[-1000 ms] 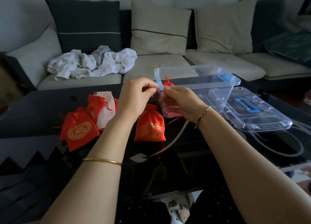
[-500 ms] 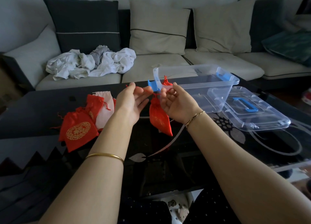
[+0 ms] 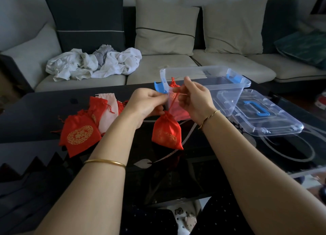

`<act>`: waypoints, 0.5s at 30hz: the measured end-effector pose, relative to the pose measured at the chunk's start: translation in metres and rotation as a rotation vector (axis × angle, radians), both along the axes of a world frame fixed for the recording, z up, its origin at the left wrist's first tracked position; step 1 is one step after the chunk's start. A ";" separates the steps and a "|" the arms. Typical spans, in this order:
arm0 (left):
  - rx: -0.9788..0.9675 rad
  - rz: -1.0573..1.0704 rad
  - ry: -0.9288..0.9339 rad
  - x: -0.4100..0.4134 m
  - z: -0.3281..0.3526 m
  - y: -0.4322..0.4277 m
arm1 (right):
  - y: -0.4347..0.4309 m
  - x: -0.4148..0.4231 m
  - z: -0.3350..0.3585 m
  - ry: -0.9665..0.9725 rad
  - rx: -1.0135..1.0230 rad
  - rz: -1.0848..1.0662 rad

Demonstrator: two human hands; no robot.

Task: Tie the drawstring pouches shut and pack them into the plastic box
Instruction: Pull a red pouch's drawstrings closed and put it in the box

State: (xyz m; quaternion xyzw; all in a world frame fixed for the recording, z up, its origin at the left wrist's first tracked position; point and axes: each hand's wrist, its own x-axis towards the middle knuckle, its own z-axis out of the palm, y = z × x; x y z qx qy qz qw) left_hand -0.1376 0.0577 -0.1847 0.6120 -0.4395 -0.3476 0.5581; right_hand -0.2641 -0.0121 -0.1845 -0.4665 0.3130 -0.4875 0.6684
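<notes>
Gold bangle (image 3: 105, 162) behind L hand (image 3: 146, 102), thin gold bracelet (image 3: 210, 115) behind R hand (image 3: 195, 100).
</notes>
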 end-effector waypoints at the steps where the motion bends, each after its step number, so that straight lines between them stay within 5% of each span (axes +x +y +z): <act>1: 0.007 -0.032 -0.067 -0.001 0.000 0.000 | 0.002 0.002 0.002 0.029 -0.059 0.008; 9: 0.004 -0.023 -0.126 -0.004 0.000 -0.003 | 0.007 0.007 0.006 0.358 -0.101 0.110; 15: -0.022 0.079 -0.147 -0.005 0.001 -0.002 | 0.011 0.004 0.005 0.406 -0.205 0.145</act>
